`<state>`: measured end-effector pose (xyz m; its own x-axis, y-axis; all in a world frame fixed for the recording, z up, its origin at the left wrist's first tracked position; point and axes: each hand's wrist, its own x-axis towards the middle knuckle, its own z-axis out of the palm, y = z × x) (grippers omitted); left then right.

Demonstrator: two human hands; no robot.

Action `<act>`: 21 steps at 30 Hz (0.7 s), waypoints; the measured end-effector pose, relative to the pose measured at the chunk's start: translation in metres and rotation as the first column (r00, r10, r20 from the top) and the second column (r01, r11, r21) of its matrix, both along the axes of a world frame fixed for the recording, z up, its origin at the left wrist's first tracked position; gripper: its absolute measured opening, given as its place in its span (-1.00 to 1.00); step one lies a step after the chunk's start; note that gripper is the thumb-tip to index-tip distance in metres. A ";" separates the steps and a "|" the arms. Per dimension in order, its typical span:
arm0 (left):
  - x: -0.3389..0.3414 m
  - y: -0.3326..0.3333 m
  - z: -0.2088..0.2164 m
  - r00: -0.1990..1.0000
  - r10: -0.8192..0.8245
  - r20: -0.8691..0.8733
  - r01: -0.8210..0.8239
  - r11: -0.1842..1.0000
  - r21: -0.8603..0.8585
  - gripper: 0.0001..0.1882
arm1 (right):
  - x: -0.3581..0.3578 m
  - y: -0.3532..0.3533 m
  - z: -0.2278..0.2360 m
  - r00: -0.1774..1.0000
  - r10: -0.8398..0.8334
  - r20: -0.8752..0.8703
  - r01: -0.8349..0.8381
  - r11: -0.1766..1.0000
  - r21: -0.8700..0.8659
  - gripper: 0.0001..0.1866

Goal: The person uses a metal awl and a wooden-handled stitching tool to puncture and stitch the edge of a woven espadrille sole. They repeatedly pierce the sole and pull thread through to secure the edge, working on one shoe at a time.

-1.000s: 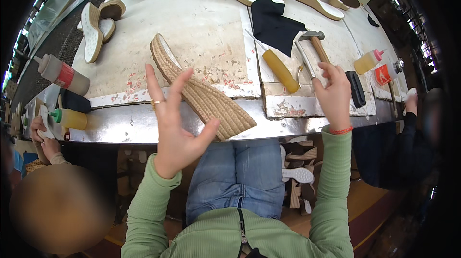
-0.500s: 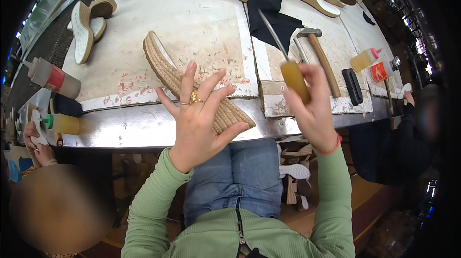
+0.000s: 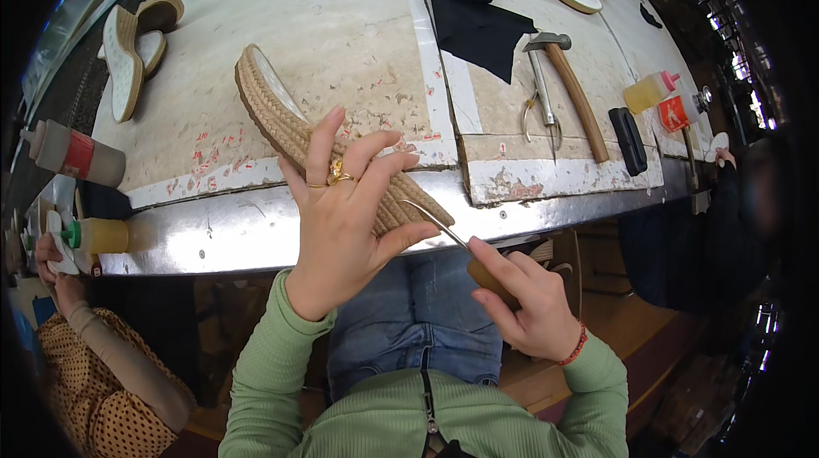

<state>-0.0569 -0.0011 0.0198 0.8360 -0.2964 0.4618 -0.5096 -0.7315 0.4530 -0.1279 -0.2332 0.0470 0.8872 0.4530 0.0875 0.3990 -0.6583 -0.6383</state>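
Note:
A wedge shoe sole [image 3: 271,100] wrapped in tan braided rope lies on its side across the bench's front edge, its toe pointing away to the left. My left hand [image 3: 341,211] holds it down, fingers spread over the braid and thumb near the thick heel end. In my right hand [image 3: 531,300] is an awl-like tool [image 3: 445,229] with a yellow handle and a thin, curved metal shaft, the index finger stretched along it. The tool's tip meets the braided side at the heel end, close to my left thumb. Whether it goes into the braid I cannot tell.
Right of the sole lie a hammer [image 3: 578,104], a metal hand tool [image 3: 539,87], a black holder-like block [image 3: 628,141] and black cloth [image 3: 478,27]. Bottles [image 3: 81,153] stand at both sides. More wedge soles [image 3: 124,66] lie behind. Other people sit left and right.
My right hand has swung the awl-like tool down and toward me from above the right board, turning its tip onto the sole's heel end. My left hand stays on the sole.

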 end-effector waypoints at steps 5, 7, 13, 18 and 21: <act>0.001 -0.003 -0.002 0.999 0.029 0.031 -0.029 1.000 -0.005 -0.48 | -0.003 0.003 -0.004 0.999 -0.042 0.029 0.043 0.998 -0.041 -0.39; 0.001 -0.004 0.001 0.999 0.031 0.017 -0.032 0.999 0.010 -0.49 | -0.004 0.003 -0.008 0.998 -0.045 0.052 0.047 0.998 -0.031 -0.40; 0.000 -0.004 0.004 1.000 0.027 -0.010 -0.027 0.999 0.022 -0.52 | -0.006 0.006 0.001 0.999 -0.049 0.022 0.052 0.987 -0.153 -0.42; 0.000 -0.004 -0.001 1.000 0.027 -0.005 -0.027 1.000 -0.015 -0.56 | -0.010 0.011 0.004 0.996 -0.078 -0.042 0.073 0.992 -0.105 -0.40; 0.000 -0.004 0.001 0.999 0.027 -0.017 -0.027 1.000 -0.003 -0.57 | -0.011 0.012 0.000 0.989 -0.081 -0.123 0.085 0.996 0.029 -0.38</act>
<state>-0.0567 -0.0047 0.0206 0.8515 -0.2719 0.4483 -0.4817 -0.7434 0.4641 -0.1390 -0.2214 0.0471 0.9265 0.3761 -0.0091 0.2623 -0.6630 -0.7012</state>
